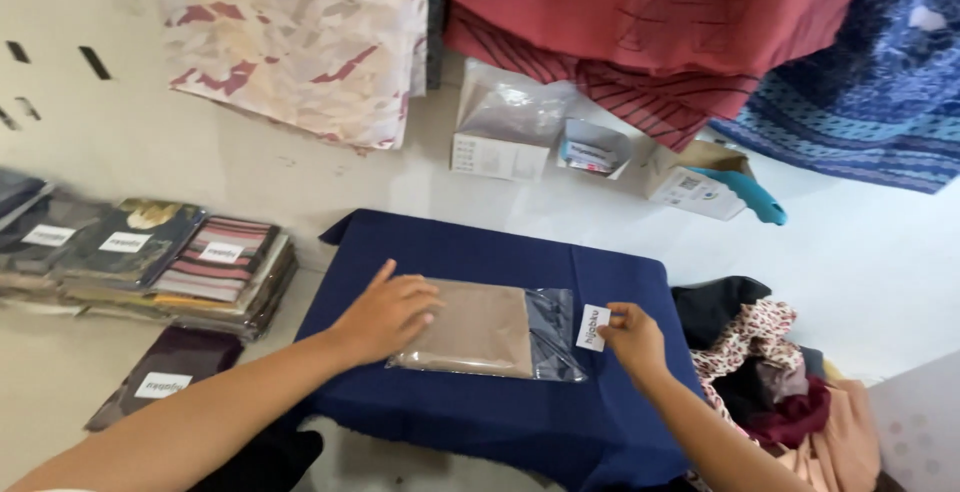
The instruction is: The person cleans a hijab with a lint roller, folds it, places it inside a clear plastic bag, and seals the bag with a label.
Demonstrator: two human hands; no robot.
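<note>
A clear plastic bag (552, 332) holding a folded tan cloth (480, 330) lies on a dark blue cloth-covered surface (440, 247). My left hand (385, 314) rests flat on the bag's left end, fingers spread. My right hand (632, 340) pinches a small white label (593, 327) at the bag's right end.
Stacks of packaged cloths (140, 257) with white labels lie on the floor at left, one dark package (172, 367) nearer. Loose garments (765, 372) are piled at right. Small boxes (500, 132) and a teal tool (752, 197) sit at the back, under hanging fabrics (650, 12).
</note>
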